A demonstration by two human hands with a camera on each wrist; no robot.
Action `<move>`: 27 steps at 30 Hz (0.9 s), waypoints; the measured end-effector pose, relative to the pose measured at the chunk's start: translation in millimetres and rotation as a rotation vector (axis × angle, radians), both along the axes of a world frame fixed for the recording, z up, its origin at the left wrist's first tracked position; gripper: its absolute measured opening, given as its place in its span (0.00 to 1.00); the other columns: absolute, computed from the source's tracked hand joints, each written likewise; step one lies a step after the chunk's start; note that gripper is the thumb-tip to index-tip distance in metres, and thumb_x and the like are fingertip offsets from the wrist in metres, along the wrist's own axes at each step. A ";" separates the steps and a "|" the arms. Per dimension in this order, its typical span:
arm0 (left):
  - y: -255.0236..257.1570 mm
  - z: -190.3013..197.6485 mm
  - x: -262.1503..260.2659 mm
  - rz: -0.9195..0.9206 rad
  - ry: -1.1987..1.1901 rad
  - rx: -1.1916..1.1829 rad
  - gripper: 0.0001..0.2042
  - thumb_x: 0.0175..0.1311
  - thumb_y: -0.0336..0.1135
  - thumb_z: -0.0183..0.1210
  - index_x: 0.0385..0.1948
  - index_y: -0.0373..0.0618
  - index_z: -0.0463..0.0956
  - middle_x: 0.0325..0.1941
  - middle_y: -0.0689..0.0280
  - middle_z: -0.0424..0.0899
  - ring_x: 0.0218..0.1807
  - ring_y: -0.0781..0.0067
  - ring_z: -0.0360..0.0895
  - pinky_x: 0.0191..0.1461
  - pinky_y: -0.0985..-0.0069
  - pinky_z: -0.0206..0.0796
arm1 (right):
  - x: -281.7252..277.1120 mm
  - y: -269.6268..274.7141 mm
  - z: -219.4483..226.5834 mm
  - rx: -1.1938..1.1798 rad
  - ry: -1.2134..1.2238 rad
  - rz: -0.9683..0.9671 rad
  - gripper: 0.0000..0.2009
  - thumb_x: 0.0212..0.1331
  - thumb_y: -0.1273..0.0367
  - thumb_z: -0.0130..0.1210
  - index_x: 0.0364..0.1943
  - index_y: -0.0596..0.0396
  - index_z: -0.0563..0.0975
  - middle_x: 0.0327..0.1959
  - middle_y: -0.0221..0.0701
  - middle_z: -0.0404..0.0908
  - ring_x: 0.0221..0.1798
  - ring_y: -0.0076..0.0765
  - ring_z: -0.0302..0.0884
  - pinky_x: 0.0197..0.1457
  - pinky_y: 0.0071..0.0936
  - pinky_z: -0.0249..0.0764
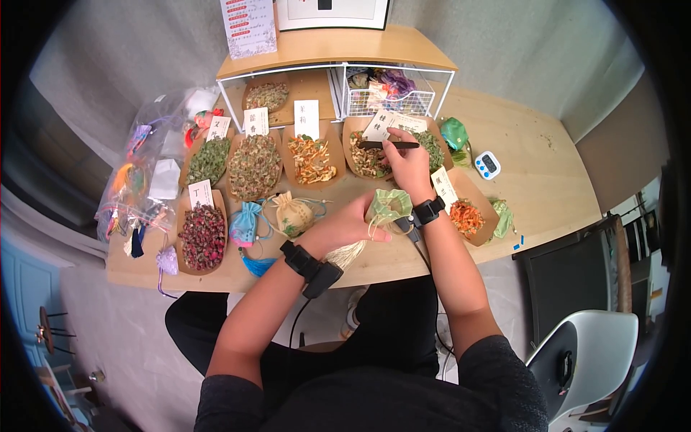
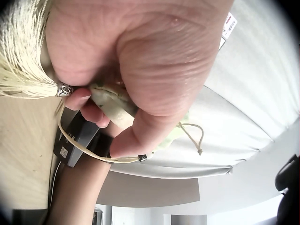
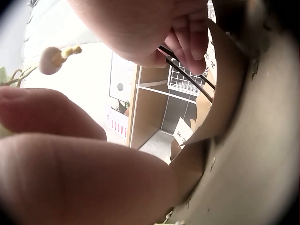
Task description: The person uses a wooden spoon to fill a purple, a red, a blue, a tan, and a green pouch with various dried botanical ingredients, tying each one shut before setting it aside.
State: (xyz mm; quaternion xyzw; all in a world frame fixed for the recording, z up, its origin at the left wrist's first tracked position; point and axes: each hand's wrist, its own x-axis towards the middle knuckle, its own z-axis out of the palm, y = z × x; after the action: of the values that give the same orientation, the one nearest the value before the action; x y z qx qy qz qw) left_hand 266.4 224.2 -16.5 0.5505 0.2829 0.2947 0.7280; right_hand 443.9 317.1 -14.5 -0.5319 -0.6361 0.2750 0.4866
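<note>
My left hand (image 1: 351, 225) holds a pale green drawstring pouch (image 1: 391, 206) with its mouth facing up. From the pouch hangs a cream tassel (image 2: 23, 51), topped by a small metal bead (image 2: 64, 89). Black tweezers (image 1: 392, 145) are pinched in my right hand (image 1: 409, 169). Their two slim prongs point down into a paper tray (image 1: 380, 175) of dried yellow-brown herbs (image 1: 366, 160), just beyond the pouch. White labels (image 1: 381, 126) stand at the back of this tray. Whether the tips grip any herb I cannot tell.
More paper trays hold dried rosebuds (image 1: 203, 236), green leaves (image 1: 209, 160) and orange petals (image 1: 466, 217). Finished-looking sachets (image 1: 293, 214) lie near the front edge. A timer (image 1: 487, 165) sits right, a bag of tassels (image 1: 140, 180) left, and a wooden shelf (image 1: 331, 50) behind.
</note>
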 end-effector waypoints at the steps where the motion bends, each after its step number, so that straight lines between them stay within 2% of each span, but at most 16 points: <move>1: 0.0 0.7 -0.1 -0.003 -0.012 0.004 0.37 0.52 0.25 0.73 0.66 0.39 0.64 0.63 0.66 0.75 0.64 0.74 0.70 0.69 0.72 0.62 | -0.6 0.1 0.1 0.001 0.023 0.008 0.18 0.66 0.70 0.59 0.59 0.60 0.77 0.30 0.35 0.86 0.28 0.24 0.83 0.33 0.22 0.77; 6: 1.2 -1.6 1.2 -0.004 -0.008 0.010 0.37 0.52 0.25 0.73 0.66 0.40 0.64 0.63 0.67 0.75 0.64 0.74 0.71 0.67 0.72 0.64 | 1.6 0.9 -0.7 0.000 0.099 0.032 0.18 0.66 0.72 0.58 0.60 0.60 0.77 0.29 0.35 0.86 0.27 0.23 0.82 0.32 0.21 0.76; 8: 1.1 0.0 0.6 0.010 -0.019 0.001 0.37 0.52 0.25 0.72 0.66 0.40 0.64 0.63 0.67 0.75 0.63 0.74 0.71 0.66 0.72 0.66 | 3.5 5.3 -2.3 -0.003 0.253 0.061 0.19 0.67 0.73 0.56 0.61 0.60 0.75 0.29 0.36 0.86 0.27 0.23 0.81 0.32 0.20 0.76; 9: 1.8 -1.7 2.1 0.074 -0.048 0.041 0.36 0.51 0.25 0.72 0.64 0.40 0.65 0.59 0.67 0.75 0.59 0.76 0.72 0.62 0.73 0.67 | 3.6 5.1 1.0 -0.005 0.329 0.076 0.19 0.68 0.73 0.55 0.62 0.60 0.74 0.29 0.36 0.85 0.26 0.23 0.81 0.31 0.19 0.75; 11: 4.2 -8.8 6.7 0.201 -0.109 0.117 0.33 0.50 0.25 0.72 0.60 0.41 0.67 0.51 0.68 0.77 0.49 0.78 0.75 0.55 0.76 0.70 | 12.9 3.2 13.2 -0.075 0.566 0.185 0.19 0.68 0.74 0.53 0.63 0.62 0.73 0.29 0.36 0.86 0.26 0.24 0.81 0.32 0.19 0.76; 16: 11.0 -13.9 3.7 0.431 -0.166 0.099 0.30 0.51 0.21 0.67 0.58 0.43 0.66 0.45 0.70 0.74 0.43 0.79 0.73 0.47 0.77 0.70 | 35.6 -0.9 22.8 -0.280 1.144 0.600 0.23 0.69 0.73 0.49 0.67 0.64 0.68 0.28 0.36 0.86 0.26 0.24 0.82 0.32 0.18 0.77; 17: 12.0 -16.1 3.6 0.456 -0.164 0.105 0.29 0.52 0.21 0.67 0.58 0.43 0.66 0.44 0.70 0.74 0.43 0.80 0.73 0.47 0.77 0.70 | 38.1 1.5 19.6 -0.275 1.116 0.658 0.23 0.68 0.73 0.49 0.67 0.64 0.69 0.27 0.34 0.86 0.28 0.25 0.84 0.32 0.17 0.77; 20: 12.0 -17.1 2.5 0.484 -0.182 0.091 0.30 0.51 0.23 0.68 0.58 0.44 0.66 0.46 0.71 0.74 0.43 0.80 0.73 0.46 0.78 0.70 | 34.8 -5.0 25.3 -0.307 0.946 0.559 0.24 0.68 0.70 0.48 0.68 0.62 0.68 0.23 0.30 0.85 0.21 0.22 0.78 0.29 0.15 0.72; 24: 11.7 -14.8 2.3 0.511 -0.205 0.067 0.31 0.50 0.24 0.68 0.58 0.45 0.67 0.47 0.71 0.73 0.42 0.81 0.72 0.44 0.78 0.68 | 33.3 -5.6 26.7 -0.276 0.983 0.484 0.23 0.68 0.69 0.49 0.65 0.61 0.71 0.22 0.28 0.83 0.19 0.22 0.75 0.26 0.15 0.69; 27: 11.7 -14.8 0.4 0.494 -0.150 0.084 0.31 0.51 0.24 0.68 0.60 0.44 0.66 0.50 0.71 0.74 0.46 0.80 0.73 0.49 0.78 0.70 | 34.6 -1.8 24.1 -0.208 1.055 0.422 0.19 0.68 0.69 0.49 0.61 0.61 0.74 0.23 0.29 0.83 0.20 0.22 0.76 0.25 0.16 0.70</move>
State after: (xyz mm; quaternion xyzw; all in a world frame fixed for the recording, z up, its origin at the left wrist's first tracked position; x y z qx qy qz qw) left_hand 266.9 235.9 -31.3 0.4711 0.3415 0.5150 0.6295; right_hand 478.5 315.4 9.6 -0.2296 -0.3692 0.6552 0.6179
